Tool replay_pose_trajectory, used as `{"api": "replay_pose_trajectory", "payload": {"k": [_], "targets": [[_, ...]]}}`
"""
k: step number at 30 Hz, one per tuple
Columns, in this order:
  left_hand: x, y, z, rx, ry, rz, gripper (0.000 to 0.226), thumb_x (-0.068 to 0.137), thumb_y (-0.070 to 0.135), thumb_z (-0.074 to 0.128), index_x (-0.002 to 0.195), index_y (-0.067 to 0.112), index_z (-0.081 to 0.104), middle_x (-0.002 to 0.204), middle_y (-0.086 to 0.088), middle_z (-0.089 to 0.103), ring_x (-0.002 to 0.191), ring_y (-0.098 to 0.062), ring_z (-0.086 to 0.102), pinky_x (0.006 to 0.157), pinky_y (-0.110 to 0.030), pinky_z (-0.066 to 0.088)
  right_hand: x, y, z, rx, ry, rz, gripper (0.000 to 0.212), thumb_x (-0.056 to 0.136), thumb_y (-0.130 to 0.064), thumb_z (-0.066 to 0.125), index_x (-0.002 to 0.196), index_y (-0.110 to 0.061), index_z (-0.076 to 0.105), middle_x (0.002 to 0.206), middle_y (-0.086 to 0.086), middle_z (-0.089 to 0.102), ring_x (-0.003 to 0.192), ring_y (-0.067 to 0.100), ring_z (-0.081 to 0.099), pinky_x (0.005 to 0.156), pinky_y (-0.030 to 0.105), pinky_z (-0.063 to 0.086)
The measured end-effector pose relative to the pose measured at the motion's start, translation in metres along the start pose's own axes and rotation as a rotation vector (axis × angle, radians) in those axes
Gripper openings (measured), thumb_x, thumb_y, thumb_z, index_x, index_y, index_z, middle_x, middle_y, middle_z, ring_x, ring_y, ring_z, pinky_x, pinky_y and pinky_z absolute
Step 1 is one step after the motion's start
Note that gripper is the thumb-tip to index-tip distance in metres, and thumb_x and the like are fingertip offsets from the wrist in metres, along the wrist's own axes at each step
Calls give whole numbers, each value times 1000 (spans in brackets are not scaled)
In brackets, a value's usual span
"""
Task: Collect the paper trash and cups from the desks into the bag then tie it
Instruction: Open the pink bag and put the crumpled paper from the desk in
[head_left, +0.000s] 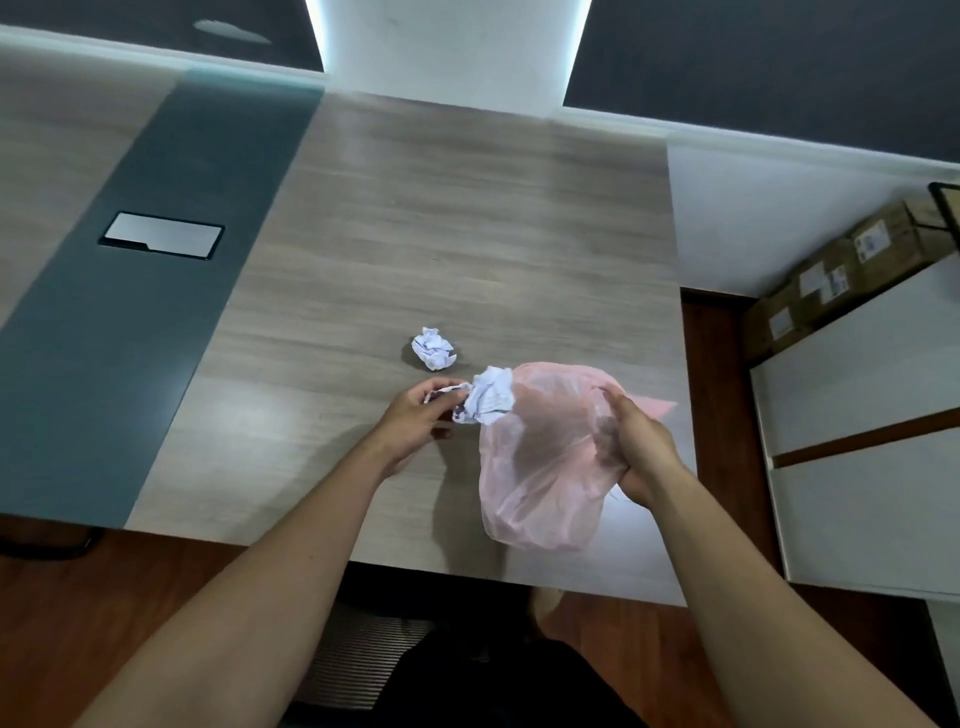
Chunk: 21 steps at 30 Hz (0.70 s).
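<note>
While both bare forearms reach forward from the bottom of the view, the right hand (641, 449) grips the side of a thin pink plastic bag (545, 467), fingers closed on the film near its right edge. Bag hangs slack over the near edge of the wooden desk (415, 208), bottom sagging past the desk lip, mouth facing left. Left hand (415, 421) sits just left of the bag mouth, fingers curled and pinched on a crumpled paper (488, 397), which sits right at the opening, partly touching the bag rim. Cannot tell if the left hand also pinches the bag edge. A second paper ball (434, 348) lies loose on the desk just beyond the left hand, apart from both hands and the bag. Further left, a dark grey strip (156, 260) runs across the desk with a metal cable hatch (162, 235) set in it. To the right, white cabinets (857, 415) stand beside the desk, with cardboard boxes (841, 270) behind them against the wall. No cups in view.
</note>
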<state>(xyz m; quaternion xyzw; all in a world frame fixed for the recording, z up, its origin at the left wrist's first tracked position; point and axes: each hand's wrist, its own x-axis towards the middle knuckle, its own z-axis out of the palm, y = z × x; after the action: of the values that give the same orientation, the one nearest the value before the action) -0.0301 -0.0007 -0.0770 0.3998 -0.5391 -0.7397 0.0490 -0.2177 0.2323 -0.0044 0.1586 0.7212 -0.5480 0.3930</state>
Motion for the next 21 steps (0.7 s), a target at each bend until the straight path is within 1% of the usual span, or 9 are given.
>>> {"api": "replay_pose_trajectory", "payload": {"k": [3,4,7,11,14,16,19,20,21], "targets": [[-5,17,37,76,-194,-6,17,100,30,79,117,25,79,103,-2,76,82,-14,65,65,-26,52,-6,-2,2,54,-77,30,41,97,-54,78,117,-18,81,88,-1,82,76,23,75,72,39,62],[-3,18,53,128,-224,2,16,101,27,78,116,23,78,100,-1,75,77,-13,65,62,-25,53,-7,-3,3,75,-114,48,45,99,-54,75,121,-16,79,98,3,85,88,29,80,83,46,66],[3,8,100,320,-187,38,17,103,21,76,117,11,73,91,0,72,63,-14,66,51,-24,54,-14,-8,2,146,-231,114,53,106,-55,63,132,-10,76,121,18,81,113,41,78,106,64,58],[12,-12,140,566,-42,85,14,99,13,76,107,12,64,89,4,66,75,-16,62,56,-16,48,-22,-15,-11,311,-389,168,58,108,-53,61,140,-6,73,140,24,72,133,43,68,120,59,48],[15,-28,152,809,-41,86,14,97,18,73,101,12,62,93,1,64,88,-20,58,75,-34,47,-24,-20,-26,397,-421,141,59,109,-52,58,142,-5,72,141,23,71,127,41,71,112,54,55],[16,-38,150,682,19,-43,14,103,22,57,90,17,61,84,-2,65,83,-20,58,82,-40,51,-24,-24,-35,455,-421,110,59,111,-53,55,147,-7,69,142,22,71,123,40,73,103,52,61],[16,-43,145,413,142,-69,13,100,23,58,97,14,66,82,-10,65,68,-11,63,60,-17,52,-22,-29,-47,494,-365,70,60,112,-55,52,147,-9,68,144,21,70,128,40,72,108,55,58],[18,-47,143,285,178,-73,10,95,20,61,98,12,66,83,-13,64,67,-14,64,57,-16,49,-21,-30,-50,485,-342,58,60,111,-55,52,146,-10,69,143,21,71,130,41,71,112,57,55],[18,-48,141,300,136,-86,7,94,16,60,96,10,64,80,-13,63,66,-15,65,54,-16,49,-20,-30,-52,463,-314,51,59,111,-55,53,144,-10,70,141,21,72,129,41,71,114,59,53]]}}
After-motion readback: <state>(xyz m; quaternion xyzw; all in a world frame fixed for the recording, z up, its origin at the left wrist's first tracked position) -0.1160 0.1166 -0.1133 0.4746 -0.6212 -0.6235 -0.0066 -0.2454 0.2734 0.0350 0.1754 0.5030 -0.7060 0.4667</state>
